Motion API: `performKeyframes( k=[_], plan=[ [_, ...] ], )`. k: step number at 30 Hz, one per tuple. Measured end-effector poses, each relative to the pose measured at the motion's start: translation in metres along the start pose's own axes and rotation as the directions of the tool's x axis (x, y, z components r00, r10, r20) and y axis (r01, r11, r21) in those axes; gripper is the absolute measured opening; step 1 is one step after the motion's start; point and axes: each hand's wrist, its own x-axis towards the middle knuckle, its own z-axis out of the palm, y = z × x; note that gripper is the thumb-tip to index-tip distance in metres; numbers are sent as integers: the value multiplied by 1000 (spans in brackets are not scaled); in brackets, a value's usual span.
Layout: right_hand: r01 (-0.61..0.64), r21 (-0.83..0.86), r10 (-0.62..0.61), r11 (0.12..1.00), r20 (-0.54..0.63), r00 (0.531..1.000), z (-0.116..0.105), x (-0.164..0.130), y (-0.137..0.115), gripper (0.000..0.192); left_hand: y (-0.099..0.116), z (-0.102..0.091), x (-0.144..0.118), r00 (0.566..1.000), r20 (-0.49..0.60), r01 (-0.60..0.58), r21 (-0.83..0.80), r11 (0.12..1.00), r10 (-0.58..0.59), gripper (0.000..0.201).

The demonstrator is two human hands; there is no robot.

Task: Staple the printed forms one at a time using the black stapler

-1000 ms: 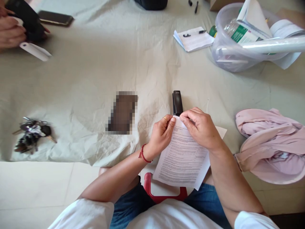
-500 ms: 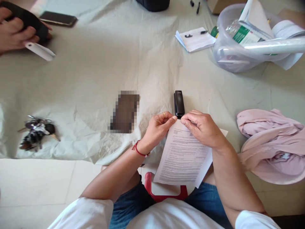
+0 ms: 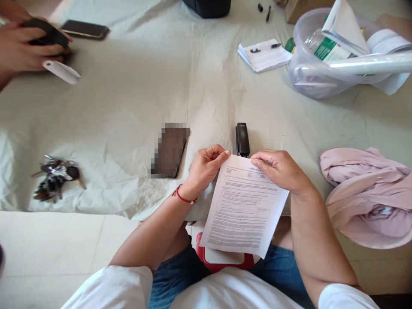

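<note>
Printed paper sheets (image 3: 243, 210) hang tilted between my hands over the table's near edge and my lap. My left hand (image 3: 209, 165) is closed, pinching the top left corner between thumb and fingers. With thumb on top, my right hand (image 3: 278, 169) pinches the top edge near the right corner. Whether one sheet or more lies in the grip I cannot tell. A black stapler (image 3: 242, 139) lies on the cloth just beyond the top edge, its near end partly hidden by the paper. Left of my left hand lies a dark phone (image 3: 170, 151), blurred by pixels.
On the cloth-covered table (image 3: 128, 98) lie keys (image 3: 58, 178) at left, a pink cloth cap (image 3: 367, 197) at right, a notepad (image 3: 265, 56) and a full plastic tub (image 3: 309, 79) behind. Another person's hands (image 3: 30, 47) hold a black object near another phone (image 3: 85, 29).
My hands have moved apart along the top edge, the left one leftward. The paper now lies flatter and more squared, its heading showing. The other person's hands have shifted too.
</note>
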Motion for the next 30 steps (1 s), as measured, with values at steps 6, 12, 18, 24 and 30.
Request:
performKeyframes(
  k=[6,12,18,24,30],
  plan=[
    [-36,-4,36,999,19,999,-8,-2,5,32,-2,-1,5,991,90,107,-79,991,-100,39],
    [-45,92,38,995,73,997,-13,-1,7,34,3,2,4,968,195,206,-250,946,-159,44],
    [-66,148,51,987,104,993,-14,-2,8,38,1,7,2,959,212,248,-323,913,-186,48],
    [-79,123,74,989,43,996,-23,-4,12,37,-2,1,2,967,203,186,-137,973,-156,40],
    [-100,126,97,987,35,995,-27,-5,12,38,-2,-6,-2,922,314,238,5,971,-228,39]
  ],
)
